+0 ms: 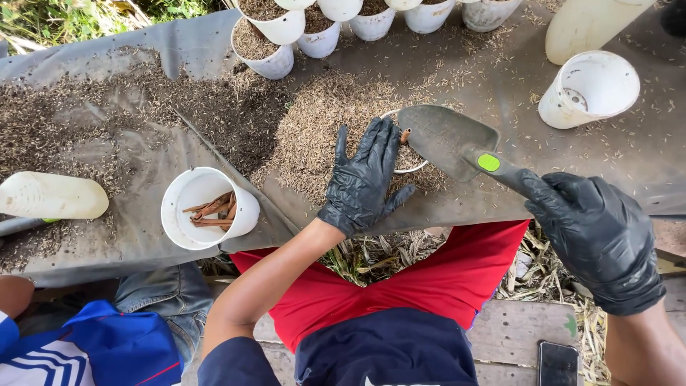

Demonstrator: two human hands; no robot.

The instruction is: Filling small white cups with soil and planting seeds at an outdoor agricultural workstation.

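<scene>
Outdoor setup, grey tarp (179, 43) over a bench with husks (321, 121) heaped all over it. Left hand (363, 179), black glove, fingers spread, lies flat on the rim of a white pot (416, 166) half sunk in the pile. Right hand (597, 239) has its fingers wrapped tight round a trowel (446, 139), blade right over that pot. Another pot with brown sticks (209, 207) sits to the left, near someone's jeans (168, 293).

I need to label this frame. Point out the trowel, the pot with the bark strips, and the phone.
trowel (446, 139), head view, middle of the grey blade.
pot with bark strips (187, 196), head view, bare white inner wall, upper left.
phone (558, 364), head view, centre of the dark screen, on the wooden boards.
</scene>
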